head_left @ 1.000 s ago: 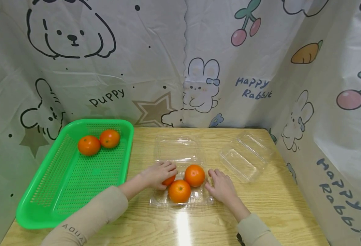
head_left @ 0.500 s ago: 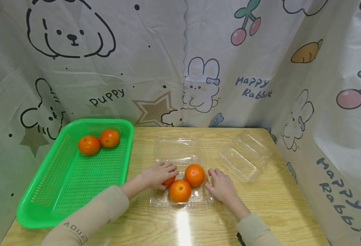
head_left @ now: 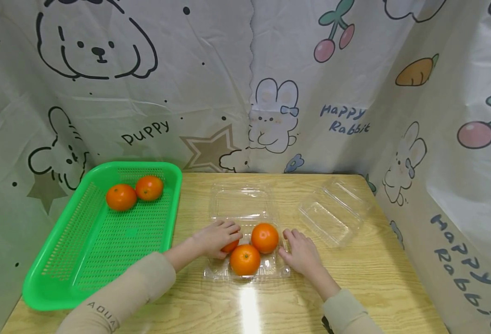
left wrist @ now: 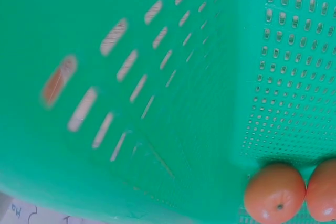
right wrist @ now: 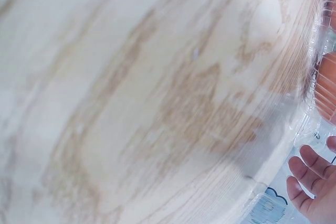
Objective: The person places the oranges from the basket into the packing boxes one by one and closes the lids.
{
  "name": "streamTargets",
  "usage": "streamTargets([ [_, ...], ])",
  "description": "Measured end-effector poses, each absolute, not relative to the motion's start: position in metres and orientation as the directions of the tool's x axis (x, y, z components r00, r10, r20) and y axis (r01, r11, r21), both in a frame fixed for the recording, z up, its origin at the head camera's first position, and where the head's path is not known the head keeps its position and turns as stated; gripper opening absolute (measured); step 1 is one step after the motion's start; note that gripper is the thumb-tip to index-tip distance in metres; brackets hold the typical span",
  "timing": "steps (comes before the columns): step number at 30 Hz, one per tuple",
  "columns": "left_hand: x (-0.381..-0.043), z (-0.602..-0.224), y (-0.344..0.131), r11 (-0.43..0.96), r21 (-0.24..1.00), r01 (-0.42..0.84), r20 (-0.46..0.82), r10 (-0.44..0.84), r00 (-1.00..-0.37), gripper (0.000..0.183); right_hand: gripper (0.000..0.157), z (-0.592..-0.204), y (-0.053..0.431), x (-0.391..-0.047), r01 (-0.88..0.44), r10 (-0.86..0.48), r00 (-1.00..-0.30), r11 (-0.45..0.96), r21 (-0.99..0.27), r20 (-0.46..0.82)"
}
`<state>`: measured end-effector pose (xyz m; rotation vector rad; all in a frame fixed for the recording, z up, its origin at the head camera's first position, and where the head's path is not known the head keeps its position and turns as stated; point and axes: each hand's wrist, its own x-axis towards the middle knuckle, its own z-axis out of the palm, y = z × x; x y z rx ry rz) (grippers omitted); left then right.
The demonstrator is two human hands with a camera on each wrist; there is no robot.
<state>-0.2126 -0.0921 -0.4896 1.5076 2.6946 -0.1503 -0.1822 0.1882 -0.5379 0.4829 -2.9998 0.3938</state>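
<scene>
My left hand point(head_left: 216, 238) grips an orange point(head_left: 230, 246) at the left side of a clear plastic clamshell box point(head_left: 275, 269), its fingers curled over the top of the fruit and hiding most of it. Two more oranges sit in the same tray: one at the front middle point(head_left: 245, 260), one at the back right point(head_left: 265, 238). The box's lid point(head_left: 242, 202) lies folded back behind it. At the box's right edge is my right hand point(head_left: 301, 254), holding nothing; in the right wrist view its fingers point(right wrist: 302, 174) are spread and slightly bent.
A green perforated basket point(head_left: 103, 264) stands on the left with two oranges point(head_left: 121, 197) at its far end. Another clear clamshell box point(head_left: 333, 215), opened out, lies at the back right of the wooden table point(head_left: 375, 273). Printed cloth point(head_left: 212, 93) hangs behind and beside the table.
</scene>
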Motion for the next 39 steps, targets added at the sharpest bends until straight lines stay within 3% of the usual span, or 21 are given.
streamTargets([
  [7,-0.213,-0.483,-0.099,0.559,0.224,0.799,-0.05,0.825,-0.563,0.059,0.031,-0.537,0.188,-0.182,-0.317,-0.298,-0.948,0.916,-0.246,0.112],
  [16,-0.231,-0.484,-0.11,0.63,0.581,0.515,0.093,0.577,-0.811,0.051,0.032,-0.536,0.188,-0.181,-0.331,-0.303,-0.941,0.915,-0.231,0.149],
  [22,-0.241,-0.484,-0.12,0.608,0.755,0.246,0.013,0.361,-0.932,0.057,0.032,-0.536,0.188,-0.181,-0.33,-0.302,-0.942,0.914,-0.236,0.146],
  [31,-0.253,-0.486,-0.13,0.51,0.856,-0.088,-0.239,0.239,-0.941,0.062,0.032,-0.536,0.187,-0.181,-0.325,-0.299,-0.944,0.916,-0.237,0.14],
  [35,-0.271,-0.517,-0.139,0.368,0.917,-0.154,-0.259,0.253,-0.932,0.067,0.032,-0.536,0.188,-0.181,-0.32,-0.296,-0.946,0.917,-0.237,0.13],
  [39,-0.266,-0.506,-0.14,0.24,0.935,-0.262,-0.325,0.283,-0.902,0.068,0.032,-0.536,0.188,-0.182,-0.316,-0.295,-0.948,0.918,-0.238,0.121],
])
